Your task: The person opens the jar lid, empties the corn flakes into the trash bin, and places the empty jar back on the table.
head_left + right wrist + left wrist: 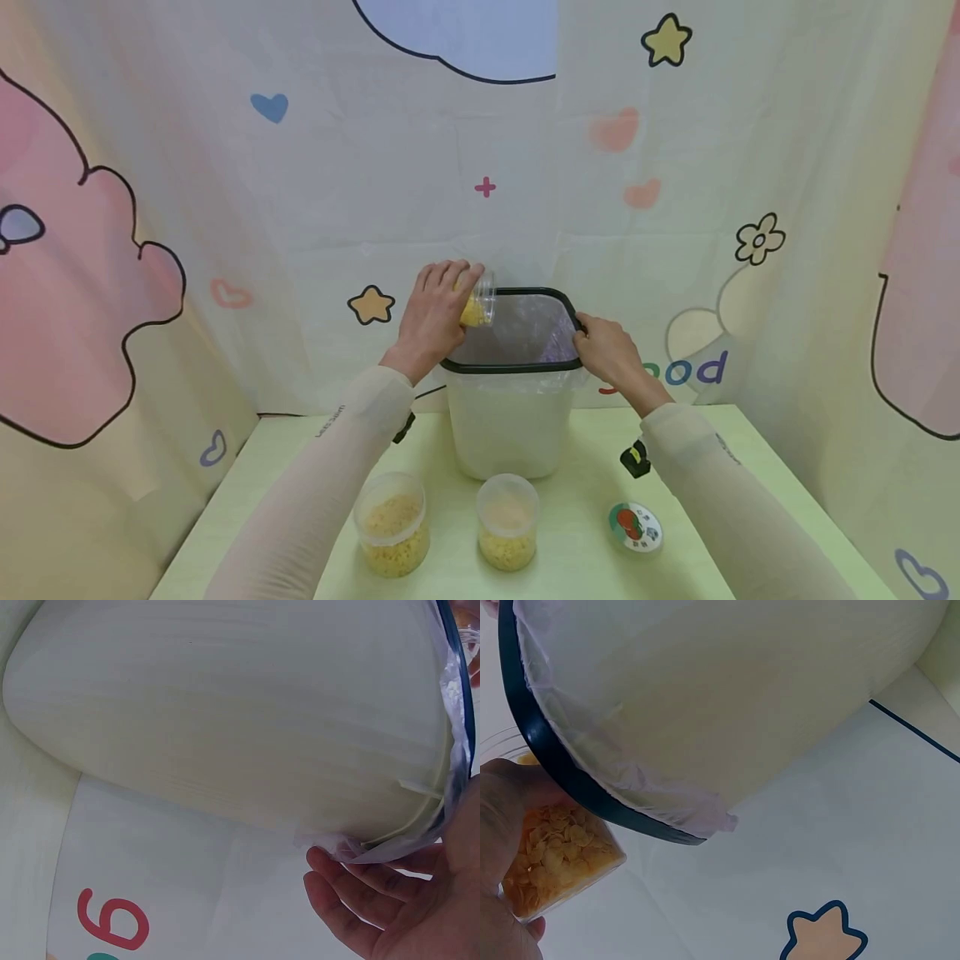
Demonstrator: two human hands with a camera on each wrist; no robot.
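A white trash can [510, 429] with a black rim and a clear liner bag stands at the back of the table. Over its left rim my left hand [437, 315] grips a clear plastic jar [486, 292], tilted with its mouth toward the bin. Yellowish flakes [559, 851] fill part of that jar in the left wrist view; its mouth is mostly hidden behind the rim. On the opposite side my right hand [609, 348] holds the bin's rim, and in the right wrist view its fingers [360, 896] lie beneath the rim against the bag.
Two open clear tubs stand in front of the bin, a wider left tub [395, 554] and a smaller right tub [507, 550], both holding yellow bits. To the right lies a round printed lid [636, 527]. A patterned curtain [420, 183] hangs close behind the bin.
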